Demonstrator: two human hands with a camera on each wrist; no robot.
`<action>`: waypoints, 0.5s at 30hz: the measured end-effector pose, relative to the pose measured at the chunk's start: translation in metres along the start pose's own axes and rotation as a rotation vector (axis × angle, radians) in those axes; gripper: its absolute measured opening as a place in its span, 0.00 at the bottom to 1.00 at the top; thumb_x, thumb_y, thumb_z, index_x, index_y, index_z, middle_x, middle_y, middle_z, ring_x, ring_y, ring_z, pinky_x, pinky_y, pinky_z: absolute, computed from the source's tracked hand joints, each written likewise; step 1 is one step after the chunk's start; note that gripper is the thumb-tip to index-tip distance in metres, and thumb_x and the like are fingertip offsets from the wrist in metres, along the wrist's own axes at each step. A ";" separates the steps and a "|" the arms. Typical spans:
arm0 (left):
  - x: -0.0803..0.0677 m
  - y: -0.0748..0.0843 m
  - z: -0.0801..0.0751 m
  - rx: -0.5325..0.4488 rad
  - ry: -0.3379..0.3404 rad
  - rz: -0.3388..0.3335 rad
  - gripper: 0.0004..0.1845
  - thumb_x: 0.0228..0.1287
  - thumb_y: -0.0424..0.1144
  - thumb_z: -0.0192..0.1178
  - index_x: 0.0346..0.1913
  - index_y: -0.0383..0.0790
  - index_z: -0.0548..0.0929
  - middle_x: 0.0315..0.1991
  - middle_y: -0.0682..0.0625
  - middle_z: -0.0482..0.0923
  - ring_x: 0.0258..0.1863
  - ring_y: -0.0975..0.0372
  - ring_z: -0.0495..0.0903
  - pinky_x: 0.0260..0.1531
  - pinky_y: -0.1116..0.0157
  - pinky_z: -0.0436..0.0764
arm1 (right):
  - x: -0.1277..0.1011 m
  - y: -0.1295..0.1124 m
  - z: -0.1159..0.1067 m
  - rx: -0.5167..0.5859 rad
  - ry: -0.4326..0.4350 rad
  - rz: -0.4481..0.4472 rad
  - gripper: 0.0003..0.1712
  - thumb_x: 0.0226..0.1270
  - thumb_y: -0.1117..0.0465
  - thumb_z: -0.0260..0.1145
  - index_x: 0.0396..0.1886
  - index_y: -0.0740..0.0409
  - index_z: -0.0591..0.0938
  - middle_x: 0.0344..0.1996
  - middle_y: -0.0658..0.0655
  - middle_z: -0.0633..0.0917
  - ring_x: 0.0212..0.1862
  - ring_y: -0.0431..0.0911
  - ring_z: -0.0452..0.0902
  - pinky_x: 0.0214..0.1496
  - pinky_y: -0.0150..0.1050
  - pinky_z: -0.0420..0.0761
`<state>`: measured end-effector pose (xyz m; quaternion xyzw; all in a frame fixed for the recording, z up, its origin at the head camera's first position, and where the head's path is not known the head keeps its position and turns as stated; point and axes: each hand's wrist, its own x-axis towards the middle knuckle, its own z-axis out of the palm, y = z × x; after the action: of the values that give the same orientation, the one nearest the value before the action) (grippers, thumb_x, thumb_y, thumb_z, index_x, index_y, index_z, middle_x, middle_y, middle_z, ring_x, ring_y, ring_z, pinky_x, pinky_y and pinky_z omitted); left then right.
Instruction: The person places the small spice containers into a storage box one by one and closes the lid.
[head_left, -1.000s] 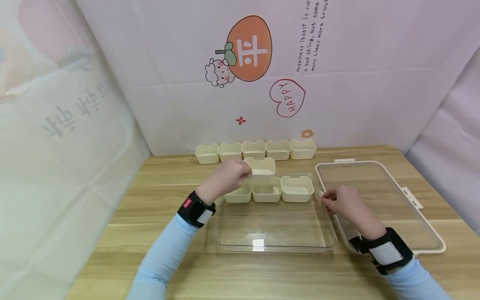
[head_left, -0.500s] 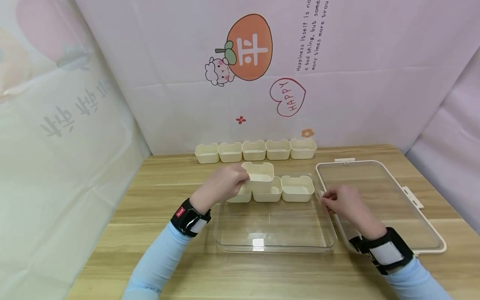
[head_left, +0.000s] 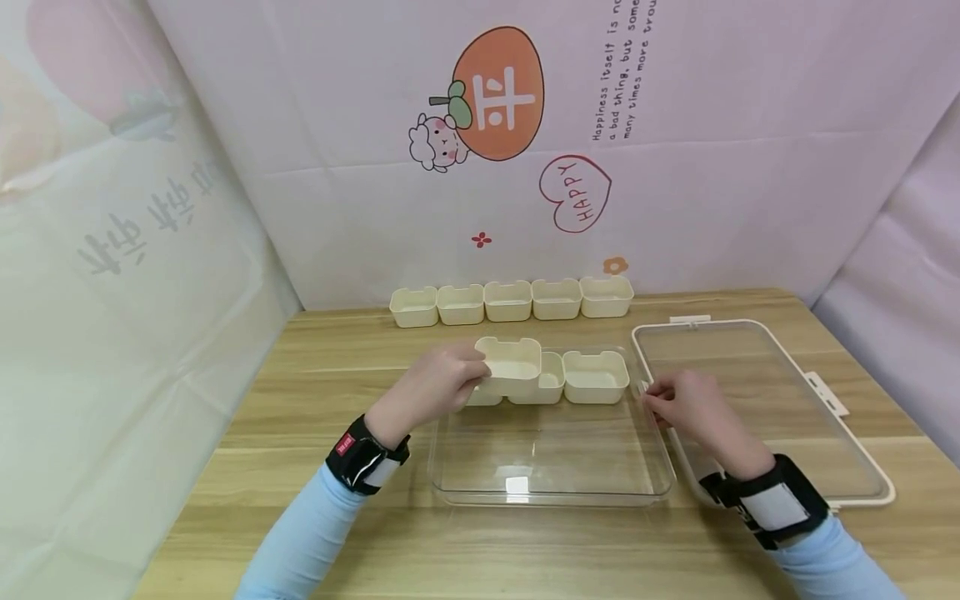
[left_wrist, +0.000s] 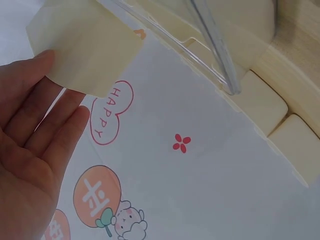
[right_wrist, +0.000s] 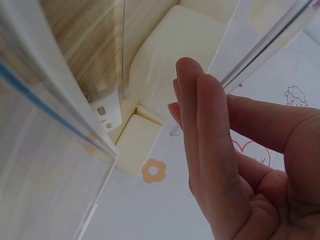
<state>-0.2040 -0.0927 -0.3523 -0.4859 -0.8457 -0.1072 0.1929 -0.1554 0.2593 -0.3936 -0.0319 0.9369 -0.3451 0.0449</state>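
Observation:
My left hand point(head_left: 427, 390) pinches a small cream plastic bin point(head_left: 513, 368) by its left side, over the back of a clear plastic box point(head_left: 551, 500). In the left wrist view, the thumb and fingers grip the edge of this bin point(left_wrist: 87, 50). Standing inside the box along its back wall are three more cream bins, the rightmost bin point(head_left: 596, 379) in full view and the others partly covered by the held one. At the box's right wall, my right hand point(head_left: 693, 410) pinches the rim. The right wrist view has the clear wall running between thumb and fingers of this hand point(right_wrist: 215, 150).
Five-across is not needed to tell the back row point(head_left: 507, 302): several cream bins stand side by side against the printed cloth point(head_left: 337, 225). Right of the box lies a clear lid point(head_left: 765, 400) with a white frame and clips. Wooden tabletop point(head_left: 300, 433) surrounds the box.
My left hand has lowered the cream bin and drawn it a little left and toward me, over the bins in the box. The right hand stays at the box's wall.

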 end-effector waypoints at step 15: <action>-0.020 0.011 -0.010 -0.040 -0.035 0.026 0.08 0.58 0.27 0.61 0.24 0.41 0.81 0.22 0.56 0.67 0.25 0.67 0.65 0.39 0.72 0.78 | -0.001 0.000 -0.001 -0.044 0.001 -0.028 0.10 0.63 0.64 0.63 0.34 0.68 0.84 0.24 0.58 0.86 0.24 0.44 0.82 0.26 0.35 0.78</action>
<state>-0.1832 -0.1061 -0.3523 -0.5023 -0.8403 -0.1130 0.1699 -0.1547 0.2606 -0.3929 -0.0456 0.9439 -0.3249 0.0387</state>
